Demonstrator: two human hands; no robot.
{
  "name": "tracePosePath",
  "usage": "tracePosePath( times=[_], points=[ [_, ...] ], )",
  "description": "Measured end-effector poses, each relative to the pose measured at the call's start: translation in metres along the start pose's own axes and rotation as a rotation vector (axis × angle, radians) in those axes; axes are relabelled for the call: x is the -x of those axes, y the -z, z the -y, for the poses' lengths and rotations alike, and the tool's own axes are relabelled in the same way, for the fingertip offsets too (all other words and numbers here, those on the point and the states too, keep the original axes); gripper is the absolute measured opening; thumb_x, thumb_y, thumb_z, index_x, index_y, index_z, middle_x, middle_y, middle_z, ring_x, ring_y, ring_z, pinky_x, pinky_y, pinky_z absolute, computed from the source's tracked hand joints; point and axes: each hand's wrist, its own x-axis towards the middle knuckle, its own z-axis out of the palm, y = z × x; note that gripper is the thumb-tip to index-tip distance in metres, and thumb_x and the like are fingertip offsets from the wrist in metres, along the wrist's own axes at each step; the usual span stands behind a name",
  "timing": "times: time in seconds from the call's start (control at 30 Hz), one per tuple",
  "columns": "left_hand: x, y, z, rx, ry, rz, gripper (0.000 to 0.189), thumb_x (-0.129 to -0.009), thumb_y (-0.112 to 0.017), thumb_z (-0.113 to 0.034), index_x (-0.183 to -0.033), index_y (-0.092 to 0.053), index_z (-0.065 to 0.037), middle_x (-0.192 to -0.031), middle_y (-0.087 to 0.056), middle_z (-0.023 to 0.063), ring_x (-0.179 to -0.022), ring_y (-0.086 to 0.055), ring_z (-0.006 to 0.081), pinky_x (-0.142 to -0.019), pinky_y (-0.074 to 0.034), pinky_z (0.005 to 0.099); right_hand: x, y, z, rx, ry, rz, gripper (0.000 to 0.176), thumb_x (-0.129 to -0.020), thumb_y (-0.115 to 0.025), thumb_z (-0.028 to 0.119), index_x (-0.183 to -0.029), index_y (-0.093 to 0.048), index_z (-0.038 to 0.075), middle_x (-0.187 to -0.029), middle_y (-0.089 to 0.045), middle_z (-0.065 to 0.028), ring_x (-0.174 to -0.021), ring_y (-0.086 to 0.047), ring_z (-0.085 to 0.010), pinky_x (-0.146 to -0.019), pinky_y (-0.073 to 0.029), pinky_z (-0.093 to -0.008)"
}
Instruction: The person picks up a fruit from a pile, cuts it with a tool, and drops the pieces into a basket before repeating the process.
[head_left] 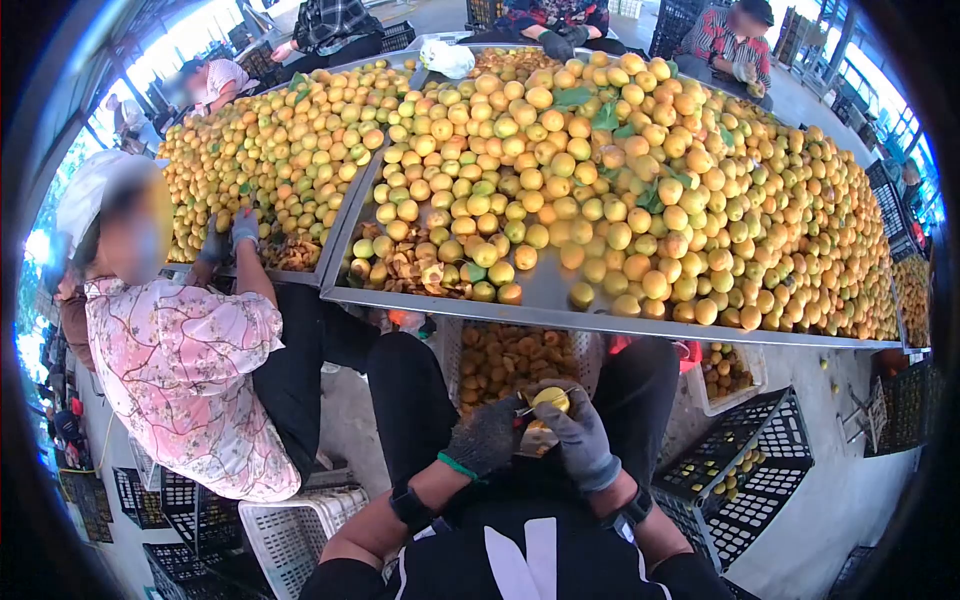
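My left hand (484,437), in a dark glove with a green cuff, is closed on a small tool whose thin tip shows beside the fruit. Gloved in grey, my right hand (582,438) holds a yellow fruit (551,401) between its fingers. Both hands are close together above my lap. Just beyond them a white crate (590,362) of halved orange fruit (515,360) stands below the table edge. Whole yellow-orange fruits (640,200) are heaped on the metal table (560,318), with cut pieces (415,265) near its front left corner.
A co-worker in a pink floral shirt (180,370) sits close on my left, gloved hands at the fruit. Other people sit across the table. Black crates (745,465) stand at the right, and a white crate (300,530) is at lower left.
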Motion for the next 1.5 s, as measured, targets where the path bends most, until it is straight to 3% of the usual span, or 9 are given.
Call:
tracePosePath(
  times=[0.13, 0.23, 0.43, 0.6, 0.83, 0.93, 1.0, 1.23, 1.5],
  points=[
    [0.002, -0.003, 0.010, -0.147, 0.029, -0.083, 0.033, -0.084, -0.059, -0.019, -0.114, -0.058, -0.004, -0.083, -0.064, 0.0203, -0.078, -0.064, 0.0387, -0.065, -0.050, 0.0493, 0.003, 0.000, 0.006, -0.007, -0.108, 0.000, 0.044, -0.090, -0.065, 0.020, -0.127, -0.049, 0.002, -0.109, -0.058, -0.0054, -0.099, -0.056, -0.0123, -0.088, -0.047, -0.0270],
    [0.007, 0.000, 0.008, -0.133, -0.016, -0.166, 0.037, -0.083, -0.061, -0.019, -0.117, -0.056, -0.004, -0.080, -0.064, 0.0197, -0.075, -0.065, 0.0378, -0.063, -0.050, 0.0496, 0.005, -0.007, 0.004, 0.221, -0.004, 0.000, 0.046, -0.089, -0.067, 0.017, -0.128, -0.047, 0.002, -0.109, -0.059, -0.0060, -0.099, -0.058, -0.0126, -0.087, -0.049, -0.0270],
    [0.007, -0.010, 0.021, -0.148, -0.052, -0.179, 0.042, -0.081, -0.063, -0.019, -0.119, -0.056, -0.003, -0.077, -0.065, 0.0166, -0.071, -0.065, 0.0355, -0.060, -0.050, 0.0486, 0.003, -0.016, 0.012, 0.012, 0.166, -0.174, 0.040, -0.087, -0.067, 0.006, -0.121, -0.049, 0.002, -0.108, -0.061, -0.0074, -0.097, -0.061, -0.0156, -0.087, -0.051, -0.0287],
    [0.013, -0.002, 0.007, -0.251, -0.003, -0.173, 0.045, -0.080, -0.063, -0.019, -0.121, -0.055, -0.002, -0.077, -0.065, 0.0156, -0.070, -0.066, 0.0336, -0.058, -0.051, 0.0464, 0.004, -0.017, -0.001, -0.245, -0.005, -0.164, 0.029, -0.088, -0.066, 0.005, -0.113, -0.052, 0.003, -0.104, -0.062, -0.0062, -0.093, -0.062, -0.0144, -0.083, -0.052, -0.0267],
    [0.005, -0.005, 0.012, -0.325, -0.038, -0.270, 0.039, -0.082, -0.061, -0.017, -0.118, -0.056, -0.002, -0.078, -0.065, 0.0141, -0.068, -0.066, 0.0318, -0.057, -0.051, 0.0452, 0.004, -0.030, -0.001, -0.050, 0.115, -0.196, 0.025, -0.089, -0.065, 0.007, -0.112, -0.054, 0.004, -0.101, -0.063, -0.0053, -0.088, -0.062, -0.0125, -0.079, -0.053, -0.0255],
    [0.003, -0.001, 0.006, -0.353, -0.039, -0.287, 0.039, -0.082, -0.060, -0.016, -0.118, -0.056, -0.002, -0.079, -0.065, 0.0136, -0.068, -0.066, 0.0309, -0.056, -0.051, 0.0440, 0.004, -0.029, 0.002, 0.017, 0.082, -0.216, 0.025, -0.090, -0.064, 0.009, -0.112, -0.054, 0.004, -0.101, -0.063, -0.0052, -0.088, -0.063, -0.0136, -0.079, -0.054, -0.0266],
    [0.004, -0.002, 0.008, -0.352, -0.020, -0.273, 0.039, -0.083, -0.059, -0.016, -0.119, -0.055, -0.002, -0.079, -0.064, 0.0133, -0.068, -0.066, 0.0306, -0.056, -0.051, 0.0434, 0.007, -0.028, 0.001, -0.533, -0.215, -0.147, 0.023, -0.091, -0.063, 0.012, -0.112, -0.056, 0.004, -0.101, -0.063, -0.0051, -0.088, -0.064, -0.0149, -0.078, -0.055, -0.0281],
    [0.004, 0.004, 0.006, -0.341, -0.139, -0.270, 0.040, -0.083, -0.059, -0.017, -0.120, -0.054, -0.001, -0.082, -0.065, 0.0138, -0.072, -0.066, 0.0307, -0.059, -0.052, 0.0436, 0.006, -0.021, 0.009, -0.286, -0.098, -0.110, 0.023, -0.094, -0.060, 0.016, -0.112, -0.058, 0.004, -0.104, -0.064, -0.0072, -0.091, -0.065, -0.0161, -0.079, -0.056, -0.0288],
    [0.002, -0.013, 0.020, -0.105, -0.055, -0.106, 0.037, -0.084, -0.057, -0.018, -0.119, -0.056, -0.006, -0.086, -0.066, 0.0194, -0.079, -0.066, 0.0362, -0.065, -0.052, 0.0476, 0.003, -0.002, 0.014, -0.397, -0.343, 0.052, 0.025, -0.095, -0.057, 0.016, -0.115, -0.056, 0.000, -0.106, -0.063, -0.0100, -0.093, -0.064, -0.0187, -0.083, -0.055, -0.0333]
  ],
)
